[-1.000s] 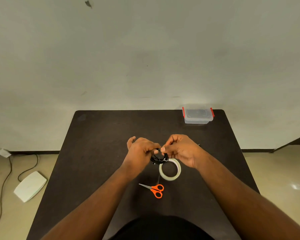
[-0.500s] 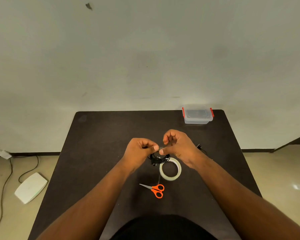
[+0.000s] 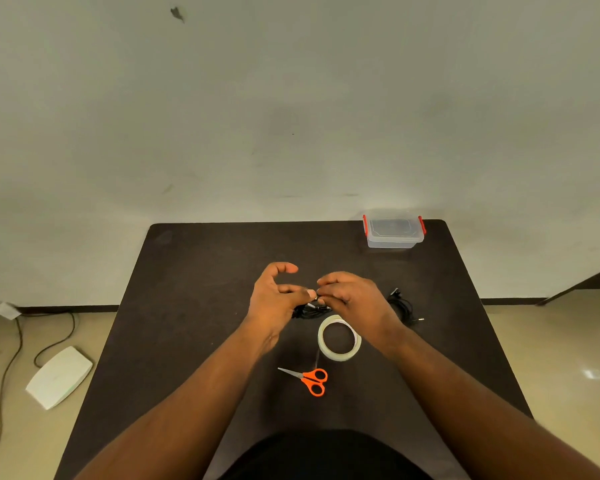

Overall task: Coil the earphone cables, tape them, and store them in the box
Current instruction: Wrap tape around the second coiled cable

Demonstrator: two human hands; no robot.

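A coiled black earphone cable (image 3: 310, 311) sits between my hands above the middle of the black table (image 3: 194, 271). My left hand (image 3: 278, 299) pinches it with thumb and middle fingers while the index finger is lifted and curled. My right hand (image 3: 352, 299) pinches the same bundle from the right, fingertips meeting the left thumb. A second black earphone cable (image 3: 402, 308) lies loose on the table just right of my right hand. The clear roll of tape (image 3: 339, 337) lies flat below my hands. A clear lidded box (image 3: 394, 232) with red clips stands at the far right corner.
Small orange-handled scissors (image 3: 309, 379) lie on the table near me, below the tape roll. On the floor to the left are a white flat device (image 3: 59, 377) and black cords (image 3: 18, 344). A pale wall rises behind the table.
My hands have shifted slightly away from me and spread a little. My left index finger has lifted off the bundle, and the second cable at the right has come into view.
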